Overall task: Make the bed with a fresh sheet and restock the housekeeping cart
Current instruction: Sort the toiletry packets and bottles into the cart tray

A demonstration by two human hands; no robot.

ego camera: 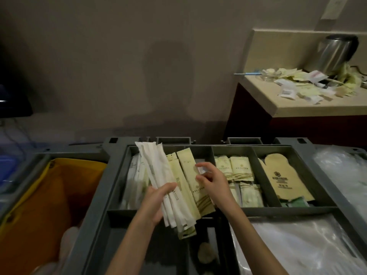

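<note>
My left hand (156, 201) grips a fanned bundle of long white and pale yellow amenity packets (168, 175) above the grey housekeeping cart tray (224, 210). My right hand (210, 179) is over the yellow packets at the bundle's right side, its fingers curled and pinching a small pale item at the fingertips; what it is I cannot make out. More white packets (135, 171) lie in the left compartment under the bundle. The middle compartment holds small yellow sachets (238, 169). No bed or sheet is in view.
A tan mitt-shaped pack (282, 179) fills the right compartment. Clear plastic bags (297, 245) lie at the cart's right, a yellow bag (49, 195) hangs at its left. A counter (317, 108) at back right carries scattered sachets and a steel kettle (335, 52). The wall stands close behind.
</note>
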